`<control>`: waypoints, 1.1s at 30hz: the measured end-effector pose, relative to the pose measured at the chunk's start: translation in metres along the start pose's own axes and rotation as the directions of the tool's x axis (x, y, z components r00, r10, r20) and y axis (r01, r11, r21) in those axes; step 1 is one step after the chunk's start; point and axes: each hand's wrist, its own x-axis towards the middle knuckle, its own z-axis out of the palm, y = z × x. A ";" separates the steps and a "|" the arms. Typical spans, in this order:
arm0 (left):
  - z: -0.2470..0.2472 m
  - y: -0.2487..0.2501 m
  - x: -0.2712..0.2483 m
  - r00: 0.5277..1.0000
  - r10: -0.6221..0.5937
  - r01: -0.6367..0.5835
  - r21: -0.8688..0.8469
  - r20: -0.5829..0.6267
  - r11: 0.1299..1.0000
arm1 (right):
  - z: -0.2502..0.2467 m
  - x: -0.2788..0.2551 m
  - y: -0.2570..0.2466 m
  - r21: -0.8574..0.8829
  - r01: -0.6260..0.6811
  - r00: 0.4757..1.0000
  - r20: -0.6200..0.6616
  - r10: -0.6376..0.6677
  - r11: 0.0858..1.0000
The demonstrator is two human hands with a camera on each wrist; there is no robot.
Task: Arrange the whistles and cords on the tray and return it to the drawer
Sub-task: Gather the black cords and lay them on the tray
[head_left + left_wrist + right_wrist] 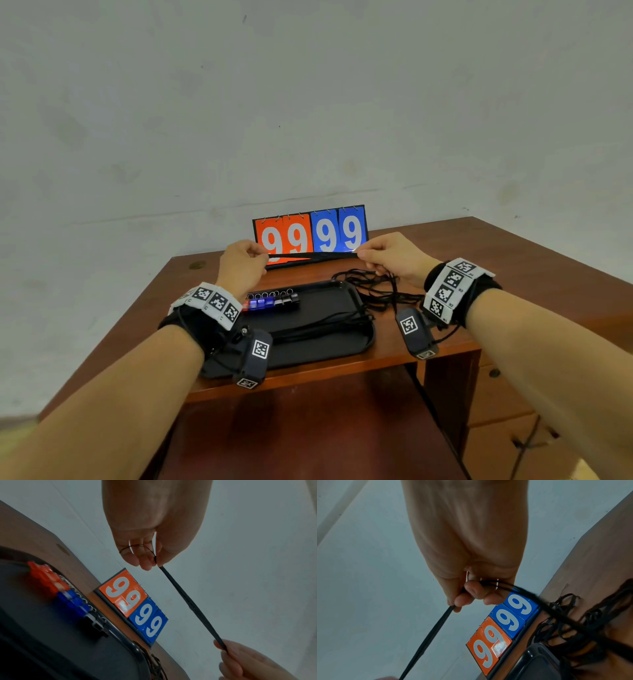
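A black cord (313, 255) is stretched taut between my two hands, above the far side of the black tray (329, 346). My left hand (245, 260) pinches one end (158, 562) between thumb and fingers. My right hand (387, 257) pinches the other end (453, 606), and the rest of the cord trails from it to the pile. A row of red, blue and black whistles (272, 302) lies along the tray's far left edge, with several black cords (325, 325) laid across its middle.
A tangled pile of loose black cords (373, 286) lies on the wooden desk (513, 274) right of the tray. An orange and blue flip scoreboard (310, 234) showing 99 99 stands at the back. Drawers (496, 397) sit under the desk at the right.
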 end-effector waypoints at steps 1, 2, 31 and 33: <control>-0.007 -0.006 0.000 1.000 -0.010 0.010 0.006 -0.018 1.000 | 0.001 0.000 0.001 0.003 -0.001 1.000 0.006 0.001 1.000; -0.014 -0.011 0.000 0.999 -0.017 0.017 0.019 -0.032 1.000 | 0.002 0.001 0.001 0.005 -0.003 1.000 0.011 0.003 1.000; -0.103 -0.137 -0.027 0.977 -0.192 0.121 0.515 0.088 0.849 | 0.049 0.001 0.056 -0.227 -0.321 0.946 -0.033 0.322 0.919; -0.102 -0.139 -0.028 0.977 -0.192 0.113 0.523 0.099 0.845 | 0.050 0.001 0.059 -0.245 -0.321 0.947 -0.048 0.319 0.915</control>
